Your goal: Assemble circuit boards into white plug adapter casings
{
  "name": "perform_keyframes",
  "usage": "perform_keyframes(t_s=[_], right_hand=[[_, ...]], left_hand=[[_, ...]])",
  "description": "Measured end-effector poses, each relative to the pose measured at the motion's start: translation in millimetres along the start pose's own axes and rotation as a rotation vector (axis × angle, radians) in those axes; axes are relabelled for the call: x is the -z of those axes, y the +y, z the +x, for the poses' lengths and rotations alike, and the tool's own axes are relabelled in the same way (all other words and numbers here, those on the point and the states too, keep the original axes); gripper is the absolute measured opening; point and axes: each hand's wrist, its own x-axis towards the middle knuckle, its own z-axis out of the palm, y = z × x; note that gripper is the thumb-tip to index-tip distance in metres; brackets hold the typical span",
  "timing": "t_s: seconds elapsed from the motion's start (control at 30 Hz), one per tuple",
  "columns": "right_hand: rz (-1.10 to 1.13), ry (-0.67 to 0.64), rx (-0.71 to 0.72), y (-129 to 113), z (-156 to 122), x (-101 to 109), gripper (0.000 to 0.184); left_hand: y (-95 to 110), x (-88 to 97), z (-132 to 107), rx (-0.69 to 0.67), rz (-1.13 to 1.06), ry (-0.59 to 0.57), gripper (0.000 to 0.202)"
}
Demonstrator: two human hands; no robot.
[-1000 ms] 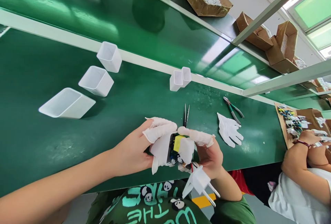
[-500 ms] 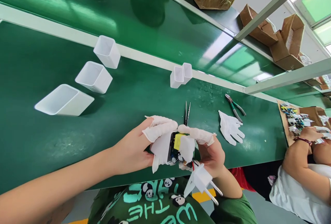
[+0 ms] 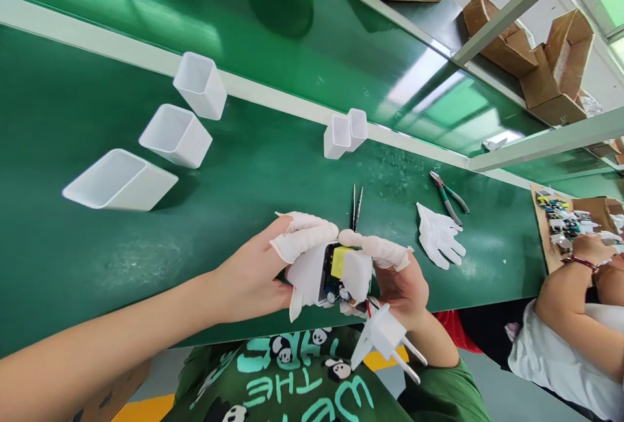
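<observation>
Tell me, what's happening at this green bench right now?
A person wearing white finger cots holds a small charger assembly over the green bench. The left hand grips the white housing, and the right hand steadies the circuit board with its yellow part sitting in that housing. A white two-pin plug cap dangles below on wires. Tweezers, a white glove, cutting pliers and empty white housings lie on the bench. Another person works at the right.

Upside-down "WE THE" lettering on the green shirt (image 3: pixel 292 389), remainder unreadable.
</observation>
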Motion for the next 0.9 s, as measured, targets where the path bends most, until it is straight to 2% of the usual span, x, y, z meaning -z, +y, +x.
perform_keyframes(t_s=[0.13,0.3,0.5,0.6,0.67,0.73,0.8,0.87,0.9], right_hand=[[-0.001,-0.013,0.01,1,-3,2,0.082],[-0.025,0.017,-0.007,3,-4,1,0.084],[-0.153,-0.039,0.14,-1,9,-1,0.084],[-0.23,-0.094,0.141,-6,16,3,0.079],[-0.233,-0.171,0.107,-10,19,8,0.078],[-0.225,-0.268,0.102,-14,21,12,0.071],[-0.248,-0.321,0.139,-15,22,14,0.054],[-0.307,-0.305,0.164,-13,22,13,0.037],[-0.35,-0.277,0.155,-10,22,11,0.031]], left_hand=[[0,4.2,3,-0.093,0.01,0.018,0.07],[3,5.5,5,-0.093,0.005,0.032,0.071],[2,-1.4,5,-0.087,-0.04,0.073,0.066],[4,-1.9,6,-0.036,-0.12,0.029,0.064],[8,-2.0,7,0.054,-0.271,-0.014,0.072],[11,-2.3,7,0.149,-0.449,-0.071,0.09],[12,-1.6,7,0.187,-0.551,-0.153,0.106],[9,2.2,9,0.155,-0.51,-0.208,0.11],[5,5.8,10,0.128,-0.425,-0.2,0.106]])
